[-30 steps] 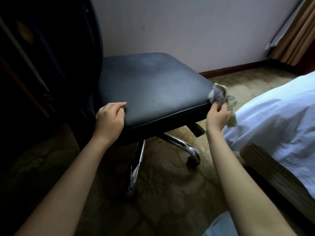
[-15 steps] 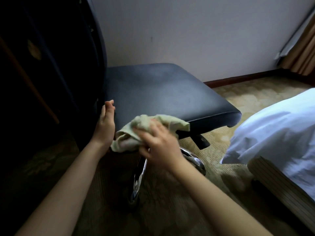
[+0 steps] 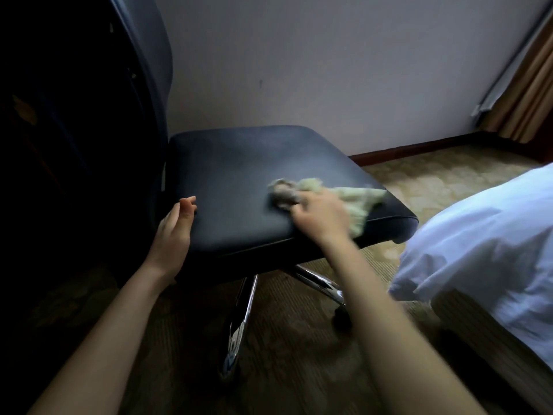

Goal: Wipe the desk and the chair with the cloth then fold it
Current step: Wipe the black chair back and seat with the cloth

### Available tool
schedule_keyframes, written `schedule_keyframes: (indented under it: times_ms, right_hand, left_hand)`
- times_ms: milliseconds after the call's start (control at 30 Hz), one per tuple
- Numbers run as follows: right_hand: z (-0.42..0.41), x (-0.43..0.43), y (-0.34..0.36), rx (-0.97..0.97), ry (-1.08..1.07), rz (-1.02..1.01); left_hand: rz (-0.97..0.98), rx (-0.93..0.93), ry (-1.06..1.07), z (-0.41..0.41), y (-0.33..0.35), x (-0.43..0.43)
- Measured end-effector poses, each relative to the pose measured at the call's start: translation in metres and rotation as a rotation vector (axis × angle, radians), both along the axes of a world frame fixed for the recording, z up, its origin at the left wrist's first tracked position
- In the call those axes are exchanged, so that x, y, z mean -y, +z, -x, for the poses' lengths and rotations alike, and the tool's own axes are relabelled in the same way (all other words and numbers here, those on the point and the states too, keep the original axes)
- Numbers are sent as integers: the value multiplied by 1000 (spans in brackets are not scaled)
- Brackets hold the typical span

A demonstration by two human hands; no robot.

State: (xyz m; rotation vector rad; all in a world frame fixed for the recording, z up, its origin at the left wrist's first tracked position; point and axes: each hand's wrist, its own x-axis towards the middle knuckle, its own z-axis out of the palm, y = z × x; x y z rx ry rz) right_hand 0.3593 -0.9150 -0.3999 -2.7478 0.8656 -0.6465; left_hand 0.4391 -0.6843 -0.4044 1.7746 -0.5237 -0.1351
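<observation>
Pale green cloth [image 3: 344, 196] lies bunched and blurred at middle right of the frame, on the near right part of the dark chair seat [image 3: 239, 169], under your right hand [image 3: 320, 218], whose fingers look clenched on its wadded end while a loose tail trails toward the seat's right edge. Your left hand [image 3: 172, 232] braces the seat's left edge with straight, released fingers; if that hand slips, the wheeled chair may swivel from the stroke, and the tail may miss patches.

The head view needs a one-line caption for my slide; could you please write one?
Right hand wipes the dark chair seat with a pale cloth, left hand open at the seat's side edge.
</observation>
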Motion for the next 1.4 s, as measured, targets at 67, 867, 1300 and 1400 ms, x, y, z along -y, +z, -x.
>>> schedule_keyframes:
  times_ms: [67,867,1300,1400]
  right_hand:
    - [-21,-70,0,-7,226,36]
    - [-18,35,10,-254,-199,-96]
    - [-64,-44,19,-233,398,-11]
    - [-18,50,23,-248,104,-48]
  left_hand:
    - [38,-33,13,-6,-1,-2]
    - [-132,88,56,-38,-12,-6]
    - [145,-180,36,-53,-3,-18]
    - [133,-163,38,-60,-2,-17]
